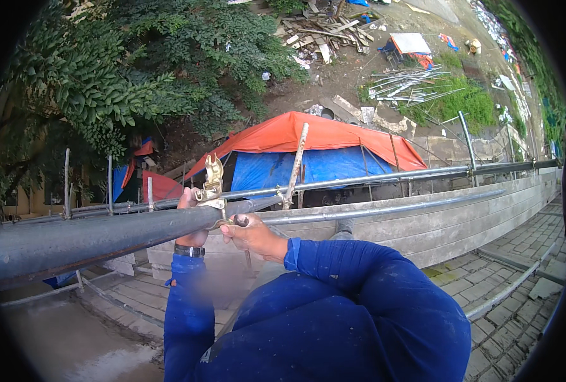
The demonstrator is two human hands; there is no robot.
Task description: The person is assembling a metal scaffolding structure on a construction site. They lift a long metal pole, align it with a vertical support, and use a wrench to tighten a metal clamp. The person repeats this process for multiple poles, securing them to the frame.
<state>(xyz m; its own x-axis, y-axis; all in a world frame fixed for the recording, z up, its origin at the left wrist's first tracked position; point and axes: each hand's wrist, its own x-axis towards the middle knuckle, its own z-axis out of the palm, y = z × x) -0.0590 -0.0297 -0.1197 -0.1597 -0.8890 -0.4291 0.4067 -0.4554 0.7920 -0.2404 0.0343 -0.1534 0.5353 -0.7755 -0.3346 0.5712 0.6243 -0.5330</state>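
A brass-coloured scaffold coupler (213,180) sits on a thick grey steel pipe (98,234) that runs in from the left. Its upper jaw stands open above the pipe. My left hand (197,239), with a dark wristband above it, is closed round the far side of the pipe and coupler; the pipe hides part of it. On the near side, my right hand (262,238) pinches the lower part of the coupler, by a small dark bolt end (240,221). Its fingertips partly cover that spot. Both arms wear blue sleeves.
Thinner scaffold pipes (385,180) run across beyond my hands, with a rough wooden pole (296,162) upright against them. A concrete block wall (423,226) edges the drop. Far below are an orange and blue tarp (308,137), trees (143,70) and scattered planks (327,35).
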